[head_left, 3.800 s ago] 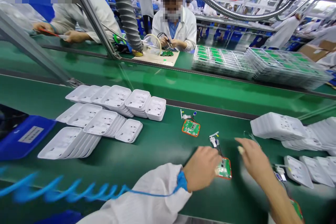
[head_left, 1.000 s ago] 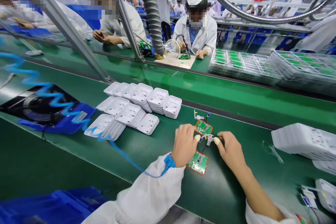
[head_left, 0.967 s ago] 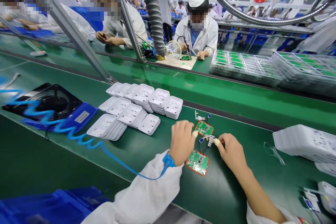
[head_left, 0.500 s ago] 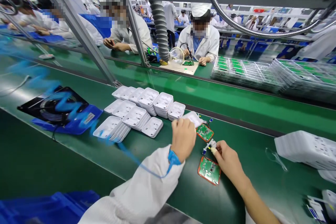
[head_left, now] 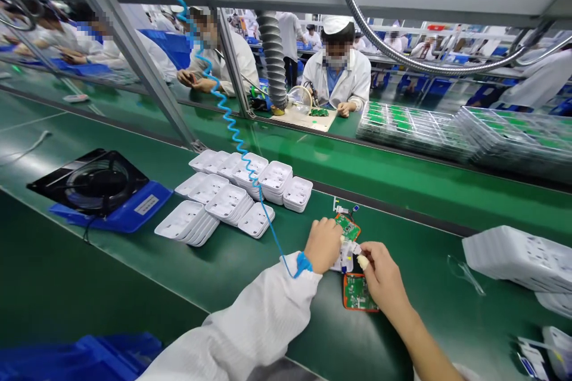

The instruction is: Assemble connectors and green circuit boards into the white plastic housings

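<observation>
My left hand (head_left: 323, 244), with a blue wrist strap (head_left: 304, 264), has its fingers closed on a white plastic shell (head_left: 335, 265), mostly hidden beneath it. My right hand (head_left: 381, 274), its thumb in a pale finger cot (head_left: 363, 262), pinches a small white part (head_left: 354, 248) with a blue piece, right at the shell. Just below lies a green circuit board (head_left: 360, 294) with an orange rim, partly behind the right hand. Above my hands is another orange-rimmed circuit board (head_left: 348, 228). A second small white part (head_left: 341, 209) with a blue end sits beyond it.
Stacked white shells (head_left: 227, 201) stand on the left of the green bench, more (head_left: 518, 259) on the right. Further left is a black fan (head_left: 100, 181) on a blue base. A coiled blue cord (head_left: 232, 125) runs to my wrist. Across the line a co-worker (head_left: 337, 71) handles a board.
My left hand has brought the white shell right and nearer me, up to my right hand and its small part. The coiled cord has swung right.
</observation>
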Motion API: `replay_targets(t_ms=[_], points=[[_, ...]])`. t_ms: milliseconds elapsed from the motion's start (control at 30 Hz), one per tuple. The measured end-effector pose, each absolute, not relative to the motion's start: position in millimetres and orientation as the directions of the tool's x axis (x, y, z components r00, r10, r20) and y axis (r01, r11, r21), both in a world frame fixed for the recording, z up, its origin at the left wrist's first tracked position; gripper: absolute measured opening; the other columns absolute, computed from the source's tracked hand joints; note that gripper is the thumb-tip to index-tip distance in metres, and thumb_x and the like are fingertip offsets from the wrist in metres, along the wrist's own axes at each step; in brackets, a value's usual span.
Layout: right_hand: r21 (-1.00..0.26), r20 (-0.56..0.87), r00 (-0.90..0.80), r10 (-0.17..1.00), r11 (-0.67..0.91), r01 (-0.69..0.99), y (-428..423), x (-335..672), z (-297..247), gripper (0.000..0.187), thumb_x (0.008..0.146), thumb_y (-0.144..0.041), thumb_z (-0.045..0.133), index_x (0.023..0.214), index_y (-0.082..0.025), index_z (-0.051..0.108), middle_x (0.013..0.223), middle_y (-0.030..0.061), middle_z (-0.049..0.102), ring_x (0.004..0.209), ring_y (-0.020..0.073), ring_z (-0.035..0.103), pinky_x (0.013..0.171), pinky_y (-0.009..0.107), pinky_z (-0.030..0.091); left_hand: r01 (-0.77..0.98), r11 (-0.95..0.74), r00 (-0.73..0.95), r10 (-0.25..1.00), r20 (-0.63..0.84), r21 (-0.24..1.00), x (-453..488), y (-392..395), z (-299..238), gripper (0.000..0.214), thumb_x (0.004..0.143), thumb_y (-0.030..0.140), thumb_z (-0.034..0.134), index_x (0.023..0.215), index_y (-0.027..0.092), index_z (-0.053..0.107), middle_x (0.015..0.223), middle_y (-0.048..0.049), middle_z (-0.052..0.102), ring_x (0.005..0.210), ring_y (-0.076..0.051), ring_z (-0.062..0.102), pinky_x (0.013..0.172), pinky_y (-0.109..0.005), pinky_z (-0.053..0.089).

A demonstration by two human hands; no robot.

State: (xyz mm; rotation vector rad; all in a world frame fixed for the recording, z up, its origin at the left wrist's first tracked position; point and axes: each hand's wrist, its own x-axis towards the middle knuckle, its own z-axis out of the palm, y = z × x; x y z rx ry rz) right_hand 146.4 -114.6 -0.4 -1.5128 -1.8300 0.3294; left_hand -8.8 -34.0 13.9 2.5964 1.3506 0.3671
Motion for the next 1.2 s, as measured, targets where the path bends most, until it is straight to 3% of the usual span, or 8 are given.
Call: replay_targets(t_ms=[233,467,567,667,800,933,1033,1200], points=[[-0.626,0.368,0.022,0.93,0.23,0.746,-116.5,155.3,5.0,0.016,0.088,-0.025,0.038,0.098,-0.02,0.049,0.091,0.0052,0.052,0.08,0.0164,0.051,0.069,0.03,0.043,0.699,-0.625,0.642,0.763,0.081,0.347,-10.9,-54.8,7.8,0.01,0.083,0.02,0.045,0.089,0.017,0.053,0.093,-0.0078,0.054,0.09,-0.022,0.046,0.075,-0.034,0.036],[-0.635,0.367,-0.003,0.93,0.253,0.73,-120.8,152.8,16.3,0.017,0.087,-0.024,0.037,0.098,-0.02,0.051,0.091,0.0056,0.053,0.08,0.0166,0.052,0.068,0.029,0.044,0.859,-0.356,0.375,0.927,0.022,0.368,-28.1,-72.1,10.5,0.012,0.082,0.029,0.046,0.088,0.018,0.047,0.093,-0.0064,0.051,0.087,-0.02,0.05,0.073,-0.031,0.039],[-0.65,0.337,-0.074,0.939,0.289,0.702,-123.2,148.2,17.3,0.017,0.087,-0.02,0.037,0.099,-0.021,0.049,0.093,0.0057,0.053,0.083,0.0166,0.052,0.072,0.03,0.045,0.879,-0.334,0.372,0.927,-0.051,0.339,-31.8,-79.0,7.5,0.009,0.081,0.026,0.046,0.086,0.018,0.047,0.089,-0.0059,0.053,0.084,-0.021,0.053,0.071,-0.032,0.04],[-0.647,0.299,-0.183,0.936,0.34,0.683,-126.1,141.0,14.2,0.021,0.085,-0.015,0.036,0.101,-0.021,0.048,0.096,0.0059,0.052,0.087,0.0163,0.053,0.076,0.03,0.046,0.868,-0.346,0.381,0.924,-0.032,0.356,-26.7,-81.7,6.2,0.007,0.081,0.017,0.041,0.085,0.018,0.046,0.088,-0.0063,0.055,0.084,-0.021,0.056,0.071,-0.032,0.04],[-0.57,0.28,-0.171,0.945,0.307,0.762,-128.3,134.9,6.3,0.025,0.083,-0.012,0.035,0.102,-0.022,0.048,0.1,0.0071,0.05,0.086,0.0166,0.055,0.073,0.03,0.048,0.779,-0.264,0.32,0.947,0.001,0.569,-18.1,-80.8,7.9,0.016,0.08,0.011,0.036,0.092,0.019,0.043,0.087,-0.0059,0.058,0.081,-0.02,0.058,0.07,-0.03,0.041],[-0.47,0.333,-0.103,0.937,0.26,0.844,-126.9,138.3,0.6,0.03,0.082,-0.011,0.035,0.106,-0.023,0.048,0.101,0.008,0.049,0.082,0.0173,0.057,0.069,0.031,0.049,0.484,-0.25,0.33,0.94,0.089,0.839,-14.0,-81.0,6.6,0.041,0.075,0.004,0.033,0.112,0.019,0.039,0.105,-0.0061,0.058,0.097,-0.017,0.055,0.084,-0.031,0.042],[-0.445,0.35,-0.122,0.929,0.28,0.851,-125.4,142.8,0.2,0.032,0.08,-0.009,0.034,0.107,-0.022,0.048,0.101,0.0083,0.05,0.082,0.0174,0.057,0.071,0.031,0.049,0.366,-0.243,0.375,0.922,0.097,0.898,-12.9,-83.1,6.6,0.05,0.07,0.002,0.034,0.117,0.019,0.042,0.118,-0.0067,0.053,0.108,-0.017,0.048,0.094,-0.031,0.037],[-0.446,0.339,-0.154,0.928,0.303,0.842,-124.9,145.1,2.4,0.033,0.079,-0.006,0.034,0.104,-0.02,0.05,0.101,0.0083,0.05,0.084,0.0168,0.056,0.073,0.03,0.048,0.292,-0.117,0.497,0.867,-0.045,0.949,-15.7,-84.0,13.8,0.051,0.071,0.007,0.039,0.12,0.021,0.043,0.106,-0.0028,0.058,0.092,-0.015,0.054,0.083,-0.028,0.042]])
